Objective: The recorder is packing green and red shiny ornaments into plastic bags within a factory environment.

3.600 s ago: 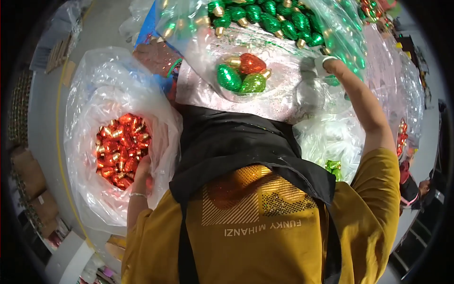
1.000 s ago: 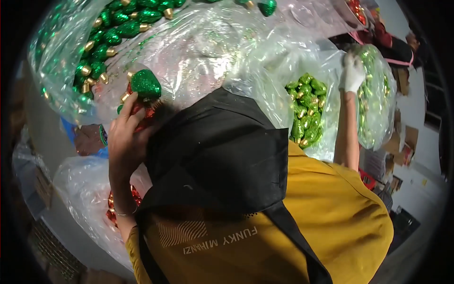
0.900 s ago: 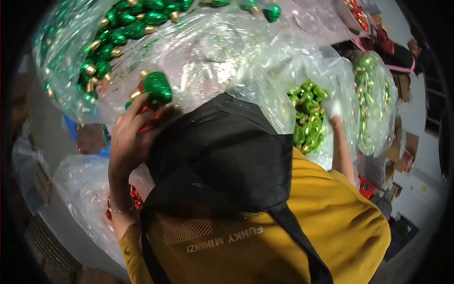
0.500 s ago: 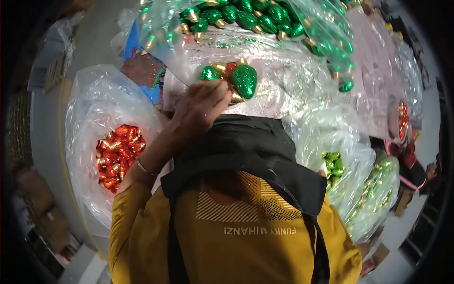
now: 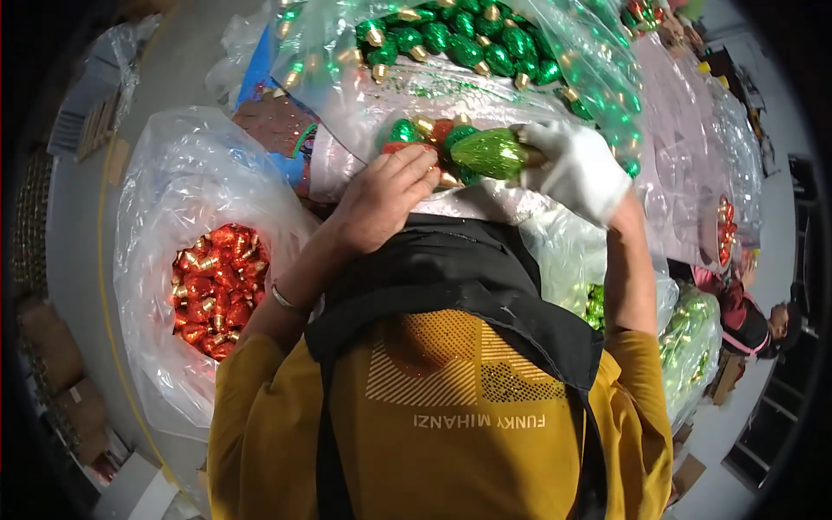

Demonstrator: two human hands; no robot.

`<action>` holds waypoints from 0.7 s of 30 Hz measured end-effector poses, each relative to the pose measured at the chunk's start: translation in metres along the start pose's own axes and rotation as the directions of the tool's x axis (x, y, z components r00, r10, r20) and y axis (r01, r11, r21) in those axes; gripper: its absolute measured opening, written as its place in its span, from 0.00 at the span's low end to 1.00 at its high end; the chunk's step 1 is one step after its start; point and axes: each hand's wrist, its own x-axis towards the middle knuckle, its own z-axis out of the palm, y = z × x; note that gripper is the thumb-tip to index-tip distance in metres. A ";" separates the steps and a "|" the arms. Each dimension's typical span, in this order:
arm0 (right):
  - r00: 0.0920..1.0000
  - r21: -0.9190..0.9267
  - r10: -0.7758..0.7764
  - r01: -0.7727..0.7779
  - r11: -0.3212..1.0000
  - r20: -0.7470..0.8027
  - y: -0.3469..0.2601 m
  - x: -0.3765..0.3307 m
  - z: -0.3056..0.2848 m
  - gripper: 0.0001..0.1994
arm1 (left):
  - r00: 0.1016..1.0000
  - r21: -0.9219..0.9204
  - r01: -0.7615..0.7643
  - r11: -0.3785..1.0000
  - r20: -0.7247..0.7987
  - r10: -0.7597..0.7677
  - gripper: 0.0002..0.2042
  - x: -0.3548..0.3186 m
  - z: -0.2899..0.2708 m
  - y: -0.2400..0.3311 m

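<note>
My bare left hand rests with curled fingers on a clear plastic tray, touching the red and green bulb-shaped ornaments lying in it. My right hand, in a white glove, grips a light green glittery bulb ornament by its gold cap end and holds it over the same spot. Both hands are close together just ahead of my black apron.
A clear bag of red bulb ornaments stands open at my left. A bag of dark green ornaments lies ahead, and a bag of light green ones is at my right. Another person is at the far right.
My view swung from the right side back to the tray ahead. My left hand set a dark green ornament into the tray, and my gloved right hand came in holding a light green one.
</note>
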 end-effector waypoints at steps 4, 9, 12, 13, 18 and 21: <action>0.972 -0.580 -0.226 0.220 0.784 0.064 -0.037 0.033 -0.013 0.10 | 0.999 0.025 0.051 0.998 0.011 -0.051 0.16 0.000 -0.008 0.007; 0.957 -0.714 -0.079 0.261 0.650 0.279 -0.107 0.072 0.011 0.04 | 1.000 0.006 0.018 1.000 0.022 -0.018 0.16 0.000 -0.011 0.005; 0.928 -0.698 -0.232 0.372 0.613 0.291 -0.093 0.084 0.032 0.03 | 0.997 -0.054 0.044 0.998 0.066 -0.041 0.16 -0.005 -0.010 0.003; 0.888 -0.684 -0.384 0.445 0.578 0.254 -0.081 0.086 0.038 0.04 | 0.995 -0.089 0.055 0.995 0.086 -0.047 0.16 -0.007 -0.010 0.003; 0.821 -0.184 -0.569 0.553 0.812 -0.044 -0.021 0.108 0.046 0.07 | 0.999 0.018 0.014 1.000 -0.053 -0.013 0.15 -0.002 -0.003 0.000; 0.822 -0.382 -0.565 0.545 0.747 0.067 -0.050 0.085 0.025 0.07 | 0.997 0.014 0.028 1.000 -0.077 -0.027 0.15 -0.006 -0.003 -0.002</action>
